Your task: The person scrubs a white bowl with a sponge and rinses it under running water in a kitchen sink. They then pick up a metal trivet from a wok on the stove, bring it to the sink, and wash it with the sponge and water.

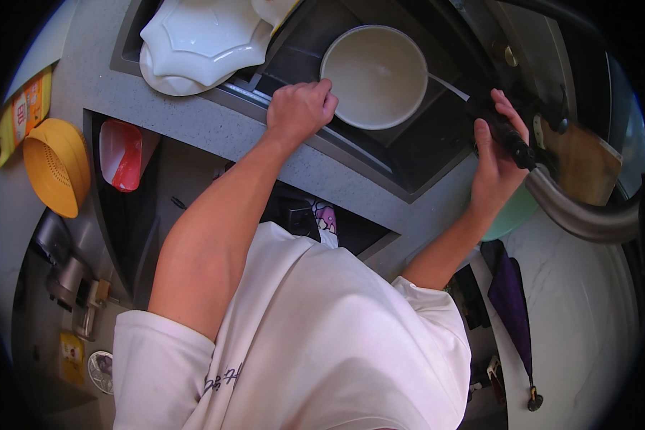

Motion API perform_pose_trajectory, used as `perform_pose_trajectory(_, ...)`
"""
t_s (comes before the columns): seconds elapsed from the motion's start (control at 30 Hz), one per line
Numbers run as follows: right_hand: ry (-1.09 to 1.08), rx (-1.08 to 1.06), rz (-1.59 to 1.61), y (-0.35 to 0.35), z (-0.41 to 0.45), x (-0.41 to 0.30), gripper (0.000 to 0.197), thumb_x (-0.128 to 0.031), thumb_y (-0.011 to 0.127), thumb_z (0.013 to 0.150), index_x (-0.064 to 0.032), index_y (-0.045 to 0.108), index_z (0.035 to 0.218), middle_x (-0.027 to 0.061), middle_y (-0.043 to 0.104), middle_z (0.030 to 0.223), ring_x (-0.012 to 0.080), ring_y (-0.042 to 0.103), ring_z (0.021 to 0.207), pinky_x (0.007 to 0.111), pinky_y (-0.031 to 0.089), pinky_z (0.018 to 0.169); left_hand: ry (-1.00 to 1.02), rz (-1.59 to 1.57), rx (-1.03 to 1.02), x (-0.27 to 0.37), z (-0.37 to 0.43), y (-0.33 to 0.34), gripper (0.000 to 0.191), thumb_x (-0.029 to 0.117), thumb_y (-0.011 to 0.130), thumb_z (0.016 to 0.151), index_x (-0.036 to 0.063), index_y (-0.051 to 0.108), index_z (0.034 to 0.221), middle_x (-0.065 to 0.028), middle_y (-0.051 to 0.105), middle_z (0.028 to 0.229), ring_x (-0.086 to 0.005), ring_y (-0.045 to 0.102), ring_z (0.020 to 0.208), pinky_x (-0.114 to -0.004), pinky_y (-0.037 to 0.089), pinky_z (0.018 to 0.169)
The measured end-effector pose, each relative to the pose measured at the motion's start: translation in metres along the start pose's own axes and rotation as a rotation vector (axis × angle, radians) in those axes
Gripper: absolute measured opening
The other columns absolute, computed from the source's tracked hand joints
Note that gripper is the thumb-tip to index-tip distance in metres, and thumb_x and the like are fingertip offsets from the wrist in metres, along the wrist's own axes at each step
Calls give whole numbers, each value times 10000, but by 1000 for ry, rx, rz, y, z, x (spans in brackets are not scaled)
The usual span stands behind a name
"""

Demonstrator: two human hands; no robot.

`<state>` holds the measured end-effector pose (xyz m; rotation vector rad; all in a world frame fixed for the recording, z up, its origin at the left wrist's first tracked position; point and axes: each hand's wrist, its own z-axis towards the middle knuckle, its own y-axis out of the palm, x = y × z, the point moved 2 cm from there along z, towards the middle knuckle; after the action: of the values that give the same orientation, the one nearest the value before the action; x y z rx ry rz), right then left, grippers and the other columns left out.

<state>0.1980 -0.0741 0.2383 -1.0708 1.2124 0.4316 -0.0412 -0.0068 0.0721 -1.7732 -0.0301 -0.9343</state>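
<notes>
My left hand point(301, 109) is closed at the near left rim of a round white-rimmed bowl point(374, 78), its fingertips hidden from view. Cloudy whitish liquid fills the bowl, which sits inside a dark sink point(435, 156). To the right, my right hand point(497, 156) wraps around the black spray head point(497, 126) of a kitchen faucet, thumb on one side and fingers on the other. A thin pale stream point(449, 86) runs between the spray head and the bowl's right rim. Behind the spray head curves the faucet's metal neck point(580, 209).
White scalloped dishes point(209, 43) overlap the sink's left edge. Left on the grey counter point(193, 115) side are a yellow colander point(59, 166) and a yellow package point(27, 107). A green round item point(510, 215), a wooden board point(578, 161) and a purple cloth point(508, 301) are on the right.
</notes>
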Motion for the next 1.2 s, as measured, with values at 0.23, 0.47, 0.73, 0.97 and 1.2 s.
perform_pose_trajectory(0.23, -39, 16, 7, 6, 7, 2, 332, -3, 703, 871, -13, 578, 1178, 173, 589, 1301, 280, 504, 1292, 383, 380, 1087, -23, -24, -16, 2, 0, -1, 118, 197, 624, 806, 85, 623, 768, -104, 669, 702, -303, 669, 679, -440, 544, 624)
perform_pose_trajectory(0.47, -34, 37, 57, 15, 13, -1, 333, -15, 730, 855, -1, 611, 1165, 190, 600, 1291, 264, 538, 1247, 368, 434, 1043, -24, -20, -26, 1, 0, 1, 119, 195, 629, 804, 86, 615, 758, -102, 667, 702, -300, 668, 676, -436, 543, 626)
perform_pose_trajectory(0.73, -39, 50, 117, 20, 16, -1, 357, -11, 752, 834, 10, 619, 1165, 199, 605, 1284, 256, 569, 1204, 345, 489, 986, -23, -6, -41, 3, 1, -1, 113, 183, 629, 805, 84, 615, 751, -99, 670, 704, -297, 669, 674, -432, 545, 630)
perform_pose_trajectory(0.97, -55, 31, 172, 24, 20, -3, 368, -8, 766, 816, 21, 628, 1156, 213, 623, 1251, 273, 594, 1175, 359, 484, 999, -11, -13, -39, 8, 4, -3, 110, 177, 633, 808, 81, 624, 756, -95, 676, 712, -286, 672, 670, -419, 546, 621)
perform_pose_trajectory(1.2, -66, -31, 298, 40, 20, -2, 402, 17, 773, 788, 31, 623, 1160, 232, 620, 1247, 310, 577, 1212, 387, 455, 1040, -3, 0, -24, 5, 2, -2, 97, 165, 641, 803, 79, 626, 759, -86, 666, 695, -278, 665, 652, -413, 540, 601)
